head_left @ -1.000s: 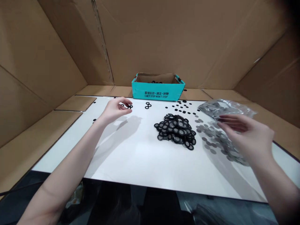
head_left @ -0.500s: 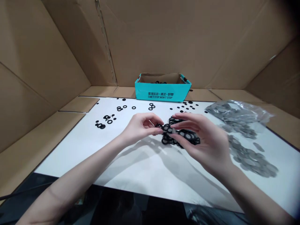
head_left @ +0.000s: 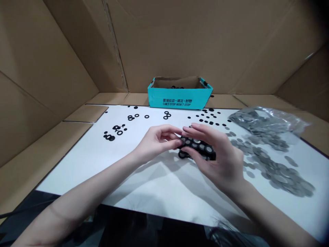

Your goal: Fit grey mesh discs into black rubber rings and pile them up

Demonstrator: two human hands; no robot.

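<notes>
My left hand (head_left: 160, 142) pinches a small black ring (head_left: 182, 140) between thumb and fingertips. My right hand (head_left: 218, 151) arches close beside it with thumb and fingers apart, its fingertips near the ring. Whether they touch the ring I cannot tell. Beneath and behind the right hand lies a pile of black rings with grey centres (head_left: 203, 147), partly covered by that hand. Right of it, many flat grey discs (head_left: 280, 171) are spread in a loose heap.
A turquoise box (head_left: 180, 98) with black pieces inside stands at the back. A clear plastic bag (head_left: 267, 120) of grey discs lies at the right. Loose black rings (head_left: 119, 132) and small black discs (head_left: 211, 122) dot the white table (head_left: 84, 157). Cardboard walls (head_left: 205, 41) enclose it.
My right hand has shifted slightly left, its fingertips nearer my left hand. The left hand keeps its pinch in nearly the same spot. The camera view has shifted slightly.
</notes>
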